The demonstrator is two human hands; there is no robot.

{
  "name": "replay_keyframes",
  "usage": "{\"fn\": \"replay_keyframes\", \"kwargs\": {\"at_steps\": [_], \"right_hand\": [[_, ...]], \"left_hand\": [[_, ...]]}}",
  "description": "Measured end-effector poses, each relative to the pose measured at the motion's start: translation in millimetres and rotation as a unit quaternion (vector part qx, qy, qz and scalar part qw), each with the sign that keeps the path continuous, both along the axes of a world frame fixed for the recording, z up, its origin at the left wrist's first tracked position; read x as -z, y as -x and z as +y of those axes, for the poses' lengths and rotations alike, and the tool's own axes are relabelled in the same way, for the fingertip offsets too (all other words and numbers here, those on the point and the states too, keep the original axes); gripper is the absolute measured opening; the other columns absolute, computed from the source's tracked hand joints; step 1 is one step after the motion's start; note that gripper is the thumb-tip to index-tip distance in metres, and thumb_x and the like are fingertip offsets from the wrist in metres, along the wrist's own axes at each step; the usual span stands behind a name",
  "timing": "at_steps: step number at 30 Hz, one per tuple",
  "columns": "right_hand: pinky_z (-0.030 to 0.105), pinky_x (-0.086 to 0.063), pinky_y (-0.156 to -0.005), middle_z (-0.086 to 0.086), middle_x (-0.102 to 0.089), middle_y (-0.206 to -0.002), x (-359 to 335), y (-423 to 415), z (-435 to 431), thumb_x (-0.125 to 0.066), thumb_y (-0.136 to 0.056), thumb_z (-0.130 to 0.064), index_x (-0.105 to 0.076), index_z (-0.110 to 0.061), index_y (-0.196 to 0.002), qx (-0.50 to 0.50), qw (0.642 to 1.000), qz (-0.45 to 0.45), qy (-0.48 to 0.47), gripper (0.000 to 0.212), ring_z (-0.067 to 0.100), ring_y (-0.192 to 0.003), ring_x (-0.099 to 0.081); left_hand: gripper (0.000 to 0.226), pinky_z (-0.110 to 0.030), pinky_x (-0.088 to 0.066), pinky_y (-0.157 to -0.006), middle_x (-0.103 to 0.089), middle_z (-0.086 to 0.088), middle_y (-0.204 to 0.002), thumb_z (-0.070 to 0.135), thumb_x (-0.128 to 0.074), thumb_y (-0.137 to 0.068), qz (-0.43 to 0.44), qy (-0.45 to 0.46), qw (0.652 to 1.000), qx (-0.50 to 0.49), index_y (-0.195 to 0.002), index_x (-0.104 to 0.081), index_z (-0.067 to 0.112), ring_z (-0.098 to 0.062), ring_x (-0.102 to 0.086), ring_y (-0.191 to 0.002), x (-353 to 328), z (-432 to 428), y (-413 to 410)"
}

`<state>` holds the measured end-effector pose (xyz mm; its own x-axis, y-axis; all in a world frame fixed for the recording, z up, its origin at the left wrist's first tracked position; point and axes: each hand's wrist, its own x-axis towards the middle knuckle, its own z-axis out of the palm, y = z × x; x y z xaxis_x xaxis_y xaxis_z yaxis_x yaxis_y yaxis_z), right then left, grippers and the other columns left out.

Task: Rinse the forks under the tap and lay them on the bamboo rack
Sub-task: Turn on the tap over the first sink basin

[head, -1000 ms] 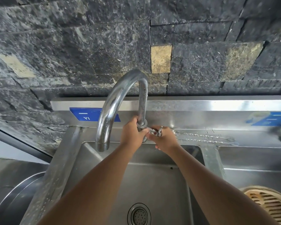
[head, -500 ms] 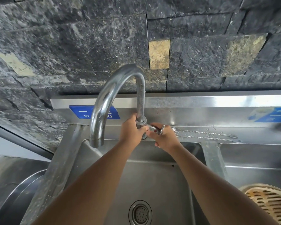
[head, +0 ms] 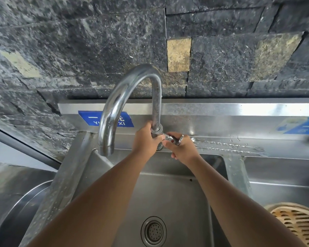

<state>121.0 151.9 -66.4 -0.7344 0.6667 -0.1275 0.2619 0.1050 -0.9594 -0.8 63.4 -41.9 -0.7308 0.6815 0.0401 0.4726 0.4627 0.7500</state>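
Note:
A tall curved steel tap (head: 125,97) rises over the left sink basin (head: 168,196); no water runs from its spout. My left hand (head: 146,141) is wrapped around the base of the tap's upright pipe. My right hand (head: 182,148) pinches the small tap handle (head: 175,139) that sticks out to the right of the base. Two thin twisted metal forks (head: 228,147) lie side by side on the wet ledge behind the sink, prongs to the right. The round bamboo rack (head: 300,223) shows at the lower right edge, partly cut off.
A round drain strainer (head: 153,231) sits in the basin floor. A second basin (head: 282,173) lies to the right behind a steel divider. A large steel bowl rim (head: 16,211) is at lower left. Dark stone wall (head: 114,41) stands behind the steel splashback.
The view has shifted slightly, so the tap sits lower and further left in frame. Both hands stay on the tap base and handle; the right hand's grip has turned a little.

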Motion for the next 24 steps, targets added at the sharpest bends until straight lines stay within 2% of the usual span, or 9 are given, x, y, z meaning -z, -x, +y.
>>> {"fn": "replay_keyframes", "kwargs": {"at_steps": [3, 6, 9, 12, 15, 20, 22, 24], "right_hand": [[0.020, -0.045, -0.040, 0.011, -0.073, -0.083, -0.1, 1.2, 0.6, -0.071, -0.088, -0.027, -0.069, -0.051, -0.076, 0.002, 1.000, -0.010, 0.005, 0.027, 0.013, -0.044, -0.058], [0.021, -0.046, -0.041, 0.008, -0.072, -0.080, 1.7, 2.8, 2.6, -0.071, -0.088, -0.030, -0.072, -0.036, -0.096, -0.001, 0.999, -0.027, 0.020, 0.010, 0.014, -0.045, -0.058], [0.022, -0.045, -0.040, 0.001, -0.067, -0.074, 4.4, 3.8, 3.7, -0.071, -0.088, -0.031, -0.073, -0.026, -0.106, -0.002, 0.999, -0.034, 0.026, 0.018, 0.015, -0.045, -0.057], [0.022, -0.046, -0.040, 0.003, -0.067, -0.073, 5.6, 4.3, 4.1, -0.070, -0.088, -0.030, -0.074, -0.026, -0.100, -0.001, 0.999, -0.032, 0.024, 0.013, 0.014, -0.044, -0.058], [0.024, -0.046, -0.040, 0.014, -0.068, -0.076, 7.1, 4.5, 4.3, -0.070, -0.087, -0.029, -0.073, -0.025, -0.092, -0.001, 0.999, -0.028, 0.015, 0.007, 0.015, -0.043, -0.058], [0.025, -0.047, -0.040, 0.016, -0.070, -0.080, 6.4, 4.2, 3.7, -0.070, -0.087, -0.030, -0.071, -0.030, -0.085, 0.002, 0.999, -0.029, 0.013, 0.002, 0.015, -0.043, -0.058], [0.025, -0.047, -0.040, 0.016, -0.070, -0.082, 5.5, 3.4, 3.5, -0.070, -0.087, -0.031, -0.071, -0.027, -0.088, 0.000, 1.000, -0.028, 0.014, 0.004, 0.015, -0.043, -0.058], [0.025, -0.046, -0.040, 0.016, -0.071, -0.083, 4.3, 3.4, 3.1, -0.071, -0.087, -0.030, -0.071, -0.032, -0.085, -0.001, 0.999, -0.028, 0.019, 0.003, 0.014, -0.043, -0.057]], "left_hand": [[0.036, -0.018, -0.044, -0.066, -0.064, 0.014, -0.084, 0.023, -0.082, -0.075, 0.004, -0.002, 1.000, 0.000, -0.104, -0.061, 0.024, -0.004, -0.061, -0.073, 0.7, 0.3, -0.1], [0.035, -0.020, -0.045, -0.067, -0.064, 0.014, -0.082, 0.022, -0.081, -0.075, 0.004, -0.003, 1.000, -0.002, -0.104, -0.062, 0.023, -0.006, -0.061, -0.072, 0.5, 0.2, -0.3], [0.034, -0.021, -0.044, -0.067, -0.062, 0.015, -0.081, 0.022, -0.081, -0.075, 0.009, -0.001, 1.000, -0.002, -0.104, -0.062, 0.022, -0.009, -0.061, -0.074, 0.1, 0.3, -0.6], [0.034, -0.013, -0.042, -0.062, -0.061, 0.017, -0.080, 0.021, -0.081, -0.075, 0.009, -0.008, 1.000, 0.003, -0.104, -0.062, 0.023, -0.003, -0.059, -0.071, -0.1, -0.8, -0.8], [0.033, -0.008, -0.041, -0.061, -0.062, 0.018, -0.080, 0.021, -0.081, -0.076, 0.003, -0.013, 1.000, 0.006, -0.103, -0.062, 0.025, 0.006, -0.058, -0.070, 0.6, -1.5, -0.1], [0.035, -0.024, -0.051, -0.073, -0.066, 0.013, -0.086, 0.023, -0.080, -0.076, 0.012, -0.018, 1.000, 0.012, -0.106, -0.062, 0.022, -0.010, -0.065, -0.079, 1.9, -1.5, 0.5], [0.036, -0.024, -0.051, -0.073, -0.064, 0.015, -0.085, 0.024, -0.080, -0.076, 0.017, -0.017, 1.000, 0.013, -0.107, -0.062, 0.023, -0.010, -0.064, -0.080, 2.3, -1.0, 1.0], [0.037, -0.024, -0.050, -0.071, -0.062, 0.016, -0.083, 0.025, -0.080, -0.076, 0.025, -0.016, 0.999, 0.013, -0.107, -0.062, 0.023, -0.009, -0.063, -0.078, 2.6, -0.9, 1.1]]}}
